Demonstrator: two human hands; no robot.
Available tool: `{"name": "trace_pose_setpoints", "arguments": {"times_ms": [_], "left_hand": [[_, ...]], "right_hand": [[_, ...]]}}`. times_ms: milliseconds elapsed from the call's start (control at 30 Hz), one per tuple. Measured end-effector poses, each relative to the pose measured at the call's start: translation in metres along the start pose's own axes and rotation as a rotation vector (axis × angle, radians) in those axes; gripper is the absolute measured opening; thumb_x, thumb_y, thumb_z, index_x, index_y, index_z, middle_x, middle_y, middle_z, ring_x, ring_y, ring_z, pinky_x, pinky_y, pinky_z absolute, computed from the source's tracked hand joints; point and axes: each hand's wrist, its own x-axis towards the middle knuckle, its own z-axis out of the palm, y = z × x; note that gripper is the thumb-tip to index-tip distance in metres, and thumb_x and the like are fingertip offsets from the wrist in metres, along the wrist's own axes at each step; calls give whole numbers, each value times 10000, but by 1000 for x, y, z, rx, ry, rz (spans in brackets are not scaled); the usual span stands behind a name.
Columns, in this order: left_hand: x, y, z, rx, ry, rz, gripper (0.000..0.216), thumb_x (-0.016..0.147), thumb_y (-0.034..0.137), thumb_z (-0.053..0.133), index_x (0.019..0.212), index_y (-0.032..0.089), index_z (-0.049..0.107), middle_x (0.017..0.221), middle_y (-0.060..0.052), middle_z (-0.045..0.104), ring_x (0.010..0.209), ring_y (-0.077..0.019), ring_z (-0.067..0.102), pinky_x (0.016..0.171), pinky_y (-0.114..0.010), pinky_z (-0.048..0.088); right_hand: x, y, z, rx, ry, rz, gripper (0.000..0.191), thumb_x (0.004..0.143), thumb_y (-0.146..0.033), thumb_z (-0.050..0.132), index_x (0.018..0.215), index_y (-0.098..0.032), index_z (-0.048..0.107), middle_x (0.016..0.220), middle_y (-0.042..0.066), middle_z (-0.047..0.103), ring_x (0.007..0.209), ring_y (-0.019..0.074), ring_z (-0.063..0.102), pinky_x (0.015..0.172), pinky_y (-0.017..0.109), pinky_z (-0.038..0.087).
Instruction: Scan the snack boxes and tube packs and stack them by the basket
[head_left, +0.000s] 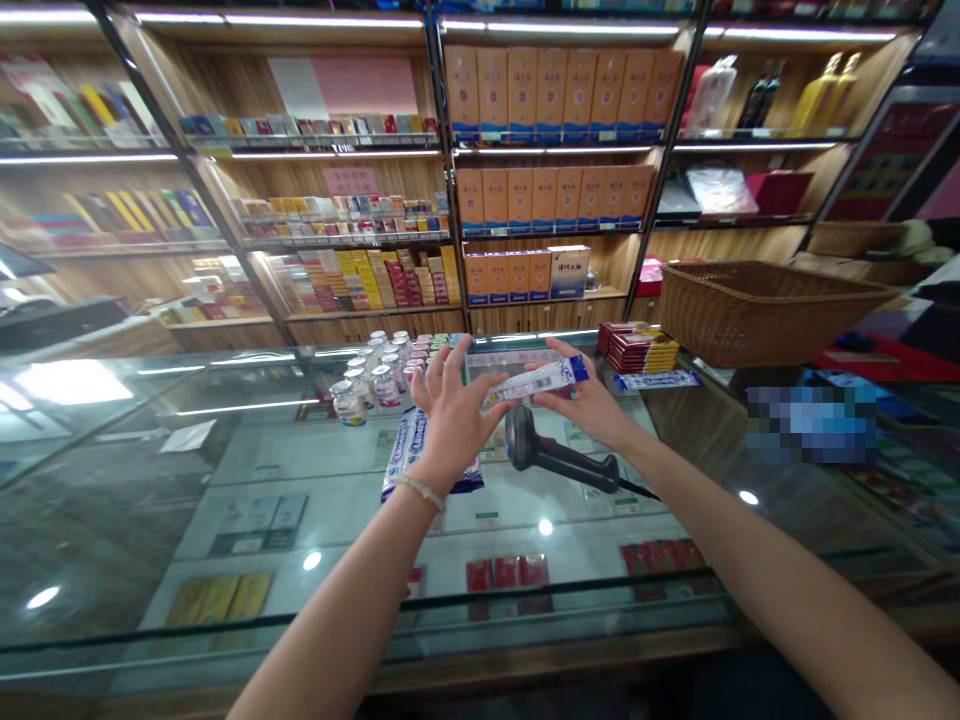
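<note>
A long, narrow white-and-blue candy packet (pixel 536 382) is held level above the glass counter, its barcode showing. My left hand (pixel 454 415) pinches its left end between thumb and index finger, other fingers raised. At its right end, my right hand (pixel 589 400) grips it with thumb and fingers. Just below lies a black barcode scanner (pixel 562 460), its handle pointing right. Several blue-and-white packets (pixel 409 450) lie partly hidden under my left hand. Small capped bottles (pixel 367 375) stand in rows behind that hand. A similar packet (pixel 658 380) lies to the right.
A stack of red and yellow packs (pixel 634 348) sits at the counter's far side, beside a wicker basket (pixel 772 310). Flat boxes (pixel 506 575) show beneath the glass counter top (pixel 300 450). Lit shelves (pixel 442 145) with boxes and bottles line the wall.
</note>
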Motion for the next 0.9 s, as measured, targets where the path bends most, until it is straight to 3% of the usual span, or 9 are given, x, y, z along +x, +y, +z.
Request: {"name": "trace_pose_setpoints", "arguments": {"times_ms": [167, 367, 500, 667, 767, 900], "left_hand": [[-1, 1, 1, 9, -10, 11, 255, 904, 458, 768, 1136, 359, 801, 1705, -82, 381, 1587, -404, 254, 1277, -719, 107], [-1, 2, 3, 43, -24, 51, 374, 925, 454, 742, 1298, 421, 747, 1733, -67, 342, 1589, -420, 253, 1270, -728, 90], [-1, 2, 3, 60, 8, 80, 427, 954, 453, 706, 1377, 399, 701, 1729, -103, 349, 1586, -426, 268, 1254, -746, 105], [-1, 3, 0, 24, 128, 41, 305, 1015, 454, 602, 1255, 362, 767, 1697, -113, 390, 1588, -399, 277, 1257, -719, 148], [-1, 4, -2, -1, 185, 37, 322, 1011, 521, 589, 1182, 335, 788, 1694, -112, 388, 1590, -403, 264, 1257, -718, 144], [-1, 7, -2, -26, 223, 55, 394, 905, 653, 692, 1045, 301, 801, 1689, -97, 397, 1589, -416, 250, 1267, -715, 103]], "right_hand": [[-2, -8, -1, -14, 25, -8, 769, 931, -452, 706, 1613, -280, 394, 1384, 77, 699, 1534, 258, 377, 1269, 508, 324], [-3, -19, 0, -158, 128, -102, 358, 953, -481, 674, 1249, -287, 727, 1634, 65, 480, 1548, 292, 359, 1298, 530, 269], [0, -11, -1, -230, 304, -209, 340, 937, -535, 680, 1172, -297, 741, 1633, 66, 464, 1539, 337, 350, 1271, 605, 288], [2, -7, 0, -422, 482, -357, 226, 931, -452, 698, 1083, -286, 713, 1621, 80, 449, 1561, 370, 296, 1250, 660, 275], [-1, -14, 1, -565, 477, -367, 177, 919, -375, 704, 1065, -275, 701, 1650, 85, 421, 1580, 391, 265, 1231, 675, 284], [-5, -24, 5, -714, 396, -375, 187, 892, -346, 737, 1055, -264, 696, 1704, 73, 373, 1612, 414, 191, 1253, 697, 206]]}}
